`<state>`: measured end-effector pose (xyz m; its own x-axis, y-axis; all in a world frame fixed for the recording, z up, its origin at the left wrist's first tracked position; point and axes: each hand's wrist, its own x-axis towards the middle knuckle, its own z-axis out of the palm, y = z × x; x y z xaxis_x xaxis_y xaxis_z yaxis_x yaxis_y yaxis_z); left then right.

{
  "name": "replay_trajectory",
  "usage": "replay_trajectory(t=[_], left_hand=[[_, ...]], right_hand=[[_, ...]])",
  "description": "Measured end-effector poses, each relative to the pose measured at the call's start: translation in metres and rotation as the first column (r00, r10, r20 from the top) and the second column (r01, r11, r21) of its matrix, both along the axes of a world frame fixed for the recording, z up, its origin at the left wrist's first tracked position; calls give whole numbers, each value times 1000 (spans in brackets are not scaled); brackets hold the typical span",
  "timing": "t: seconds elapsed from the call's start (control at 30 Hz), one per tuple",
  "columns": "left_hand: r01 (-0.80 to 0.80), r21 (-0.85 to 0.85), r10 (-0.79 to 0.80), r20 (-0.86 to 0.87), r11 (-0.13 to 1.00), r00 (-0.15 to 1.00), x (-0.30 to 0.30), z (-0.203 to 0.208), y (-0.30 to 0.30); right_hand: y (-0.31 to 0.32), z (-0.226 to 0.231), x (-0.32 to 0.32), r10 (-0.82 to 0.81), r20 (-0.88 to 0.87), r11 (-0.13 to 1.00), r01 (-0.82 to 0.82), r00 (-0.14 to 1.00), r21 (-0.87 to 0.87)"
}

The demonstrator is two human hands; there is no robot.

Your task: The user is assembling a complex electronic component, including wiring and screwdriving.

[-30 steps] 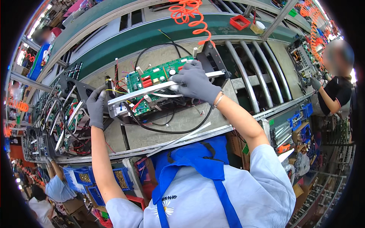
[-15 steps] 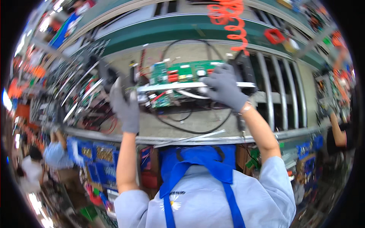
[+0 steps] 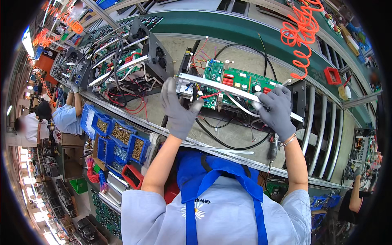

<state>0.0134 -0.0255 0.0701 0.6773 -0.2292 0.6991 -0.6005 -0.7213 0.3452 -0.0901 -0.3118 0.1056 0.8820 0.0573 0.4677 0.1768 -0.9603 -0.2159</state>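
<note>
A long silvery metal bar lies across an electronic assembly with a green circuit board, red and white parts and loose wires. My right hand, in a grey glove, has its fingers bent over the right part of the bar, with the thumb at its near edge. At the assembly's left end is my left hand, also gloved, its fingers stretched and its thumb apart. It is beside a small silver metal box; whether it touches the box I cannot tell.
More assemblies with a black fan housing stand at the left. Metal rollers lie right. An orange coiled hose hangs behind. A power screwdriver is near the bench edge. Blue screw bins sit lower left. Other people work on both sides.
My view has turned left, and the bench now looks tilted. My left hand has come closer to the assembly's left end. My right hand stays at the bar's right part.
</note>
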Motion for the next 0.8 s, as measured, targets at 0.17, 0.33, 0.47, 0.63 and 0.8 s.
replay_trajectory(t=[0.17, 0.33, 0.47, 0.63, 0.8], left_hand=[[-82, -536, -78, -268, 840, 960, 10, -18, 7], [-2, -562, -171, -256, 827, 951, 62, -77, 21], [32, -436, -231, -413, 899, 881, 53, -31, 15], [79, -692, -513, -448, 718, 732, 90, -32, 17], [193, -637, -643, -616, 746, 454, 93, -3, 11]], right_hand=[[2, 16, 5, 160, 90, 984, -166, 983, 60], [5, 40, -24, 138, 38, 972, -142, 990, 188], [-37, 66, -60, -178, 39, 604, 78, 983, 793], [-128, 3, -45, -311, -184, 816, 361, 932, 451], [-180, -82, -33, -474, -33, 679, 389, 880, 623]])
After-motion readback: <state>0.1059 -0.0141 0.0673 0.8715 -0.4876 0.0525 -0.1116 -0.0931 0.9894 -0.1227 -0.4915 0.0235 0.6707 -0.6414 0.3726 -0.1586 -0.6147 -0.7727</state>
